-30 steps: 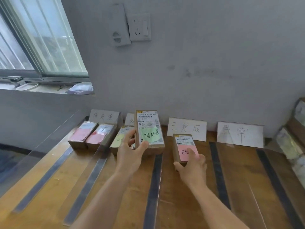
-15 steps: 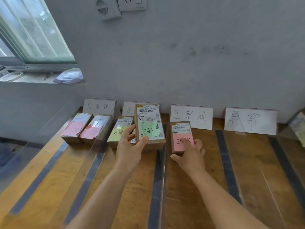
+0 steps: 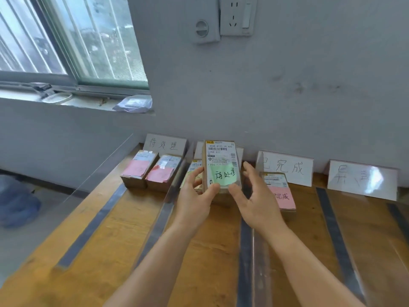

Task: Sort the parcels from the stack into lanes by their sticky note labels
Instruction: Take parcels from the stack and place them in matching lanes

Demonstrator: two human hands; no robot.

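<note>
Your left hand (image 3: 194,202) gripped a flat brown cardboard parcel (image 3: 221,165), thumb pressed on its green sticky note (image 3: 223,175) and fingers curled behind its left edge, tilting it up above the wooden table (image 3: 199,251). Your right hand (image 3: 254,202) was open, fingers spread at the parcel's right edge, thumb at its lower corner. Just right of those fingers lay a pink-noted parcel (image 3: 278,191) before a white card (image 3: 287,168). Left of your fingers sat two more pink-noted parcels (image 3: 150,171), beyond a clear plastic divider (image 3: 168,196).
</note>
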